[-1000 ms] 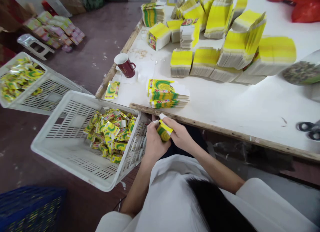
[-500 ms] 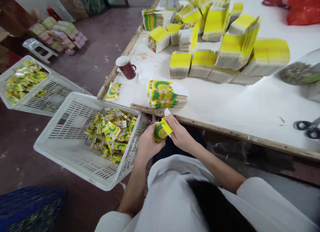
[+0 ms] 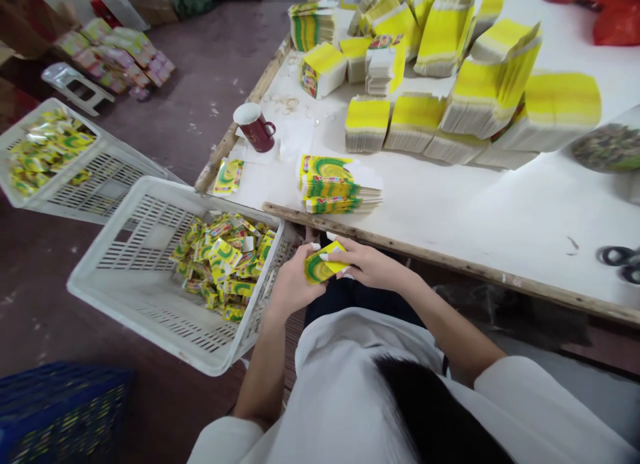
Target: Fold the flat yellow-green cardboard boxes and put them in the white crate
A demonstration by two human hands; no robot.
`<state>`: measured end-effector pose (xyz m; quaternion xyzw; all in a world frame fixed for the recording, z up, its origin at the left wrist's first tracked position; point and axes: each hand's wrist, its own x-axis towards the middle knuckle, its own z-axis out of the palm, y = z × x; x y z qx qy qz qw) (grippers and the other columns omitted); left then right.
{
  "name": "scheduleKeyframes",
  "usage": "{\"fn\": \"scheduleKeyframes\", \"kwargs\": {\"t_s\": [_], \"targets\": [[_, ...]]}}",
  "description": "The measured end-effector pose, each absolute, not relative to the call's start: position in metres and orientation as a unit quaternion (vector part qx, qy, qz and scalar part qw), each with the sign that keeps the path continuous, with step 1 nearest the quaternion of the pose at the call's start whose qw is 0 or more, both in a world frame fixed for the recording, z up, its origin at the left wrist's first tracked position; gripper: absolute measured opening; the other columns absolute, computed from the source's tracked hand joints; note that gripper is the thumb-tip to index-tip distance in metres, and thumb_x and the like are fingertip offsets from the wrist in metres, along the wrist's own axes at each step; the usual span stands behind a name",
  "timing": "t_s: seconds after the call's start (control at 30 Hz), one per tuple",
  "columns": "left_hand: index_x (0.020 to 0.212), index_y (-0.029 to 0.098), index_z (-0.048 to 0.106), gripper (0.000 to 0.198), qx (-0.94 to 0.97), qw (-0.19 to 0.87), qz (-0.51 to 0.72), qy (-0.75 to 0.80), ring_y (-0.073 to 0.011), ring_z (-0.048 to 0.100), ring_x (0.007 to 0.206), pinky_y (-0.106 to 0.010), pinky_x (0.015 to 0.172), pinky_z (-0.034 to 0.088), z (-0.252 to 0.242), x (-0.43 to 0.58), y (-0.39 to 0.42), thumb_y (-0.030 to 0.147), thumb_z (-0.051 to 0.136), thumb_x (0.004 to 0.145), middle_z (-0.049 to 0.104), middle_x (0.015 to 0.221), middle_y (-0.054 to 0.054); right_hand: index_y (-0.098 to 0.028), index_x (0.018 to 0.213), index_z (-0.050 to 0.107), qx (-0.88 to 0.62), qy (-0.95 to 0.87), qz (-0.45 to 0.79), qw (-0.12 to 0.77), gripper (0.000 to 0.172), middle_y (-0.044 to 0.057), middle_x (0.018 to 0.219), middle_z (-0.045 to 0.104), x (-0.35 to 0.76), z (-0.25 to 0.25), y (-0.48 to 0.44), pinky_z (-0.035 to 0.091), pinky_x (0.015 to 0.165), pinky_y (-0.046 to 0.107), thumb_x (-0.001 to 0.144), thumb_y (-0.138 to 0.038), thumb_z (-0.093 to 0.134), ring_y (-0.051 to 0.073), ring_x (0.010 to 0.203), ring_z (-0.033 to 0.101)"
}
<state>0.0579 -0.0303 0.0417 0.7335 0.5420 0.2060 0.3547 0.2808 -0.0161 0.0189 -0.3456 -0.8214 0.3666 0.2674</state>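
A small yellow and green carton (image 3: 320, 265) is held between both hands over my lap, just off the table's front edge. My left hand (image 3: 293, 281) wraps round its left end. My right hand (image 3: 367, 263) grips the right end, with white covers on some fingertips and fingers lying across the carton's face. On the table beyond lies a stack of flat printed cartons (image 3: 335, 184). At my left a white plastic crate (image 3: 150, 304) holds many small yellow and green cartons (image 3: 225, 261).
Bundles of yellow flat cartons (image 3: 367, 121) stand along the white table (image 3: 450, 204). A maroon mug (image 3: 256, 131) is near its left edge, and black-handled scissors (image 3: 617, 257) lie at the right. Another filled white crate (image 3: 95, 177) and a blue crate (image 3: 65, 411) stand on the floor.
The carton's raised end flap now lies down under my right fingers. My right hand has moved from the flap's upper corner to across the end. The view has shifted slightly.
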Motion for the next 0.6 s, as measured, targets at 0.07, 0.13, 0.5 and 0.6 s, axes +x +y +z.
{"fn": "scheduleKeyframes", "kwargs": {"t_s": [0.07,0.13,0.5,0.6], "targets": [[0.121,0.026,0.053,0.061,0.728,0.368,0.214,0.537,-0.0251,0.071,0.085,-0.033,0.071,0.053,0.043,0.058,-0.029,0.022,0.077,0.065,0.072,0.098,-0.003,-0.022,0.121,0.067,-0.314,-0.822,0.381,0.283,0.03,0.016,0.147,0.05,0.289,0.021,-0.011,0.047,0.108,0.041,0.092,-0.02,0.061,0.026,0.135,0.053],[0.119,0.026,0.053,0.059,0.727,0.368,0.226,0.534,-0.0241,0.071,0.085,-0.032,0.073,0.053,0.044,0.062,-0.029,0.022,0.077,0.065,0.072,0.098,-0.003,-0.02,0.115,0.068,-0.301,-0.817,0.392,0.295,0.024,0.017,0.142,0.054,0.292,0.023,-0.009,0.046,0.107,0.042,0.092,-0.02,0.062,0.026,0.133,0.054],[0.122,0.023,0.049,0.057,0.733,0.314,0.234,0.556,-0.0252,0.068,0.1,-0.036,0.086,0.053,0.055,0.071,-0.029,0.024,0.073,0.07,0.069,0.112,-0.007,-0.019,0.143,0.035,-0.366,-0.726,0.439,0.381,0.051,0.019,0.152,0.039,0.263,0.009,-0.023,0.036,0.116,0.049,0.098,-0.036,0.049,0.029,0.143,0.039],[0.123,0.022,0.049,0.057,0.719,0.303,0.257,0.57,-0.0256,0.069,0.098,-0.036,0.083,0.053,0.048,0.077,-0.034,0.025,0.074,0.071,0.069,0.11,-0.007,-0.02,0.148,0.029,-0.396,-0.713,0.412,0.407,0.054,0.019,0.151,0.041,0.256,0.006,-0.023,0.034,0.117,0.05,0.099,-0.035,0.046,0.029,0.141,0.041]]}}
